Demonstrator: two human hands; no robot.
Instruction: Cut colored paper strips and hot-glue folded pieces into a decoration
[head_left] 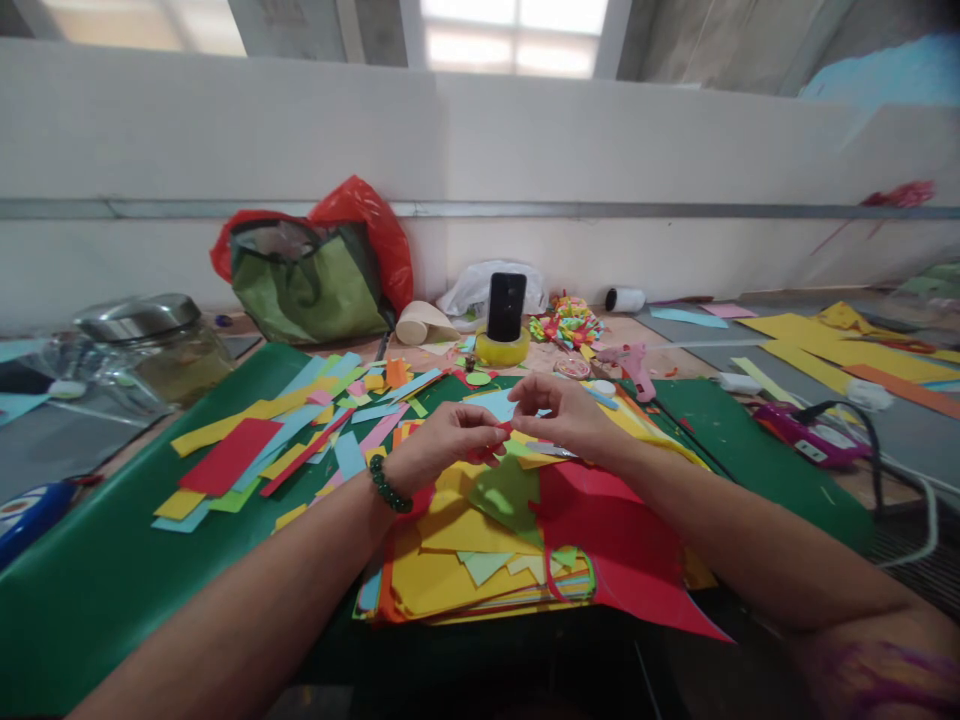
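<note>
Arms stretched forward, the left hand [466,434] and right hand [561,412] meet, fingers bent, above the near paper stack [442,582]. The left pinches one red scrap [505,428] between them; whether the right grips too, I cannot tell. Far: one phone [506,305], one tape roll [502,350].

Small red paper piece [505,428], pinched in left grip [459,434], right grip [559,412] right at its edge. Held above stacked coloured sheets [442,580]. Partly finger-covered; outline unclear.
</note>
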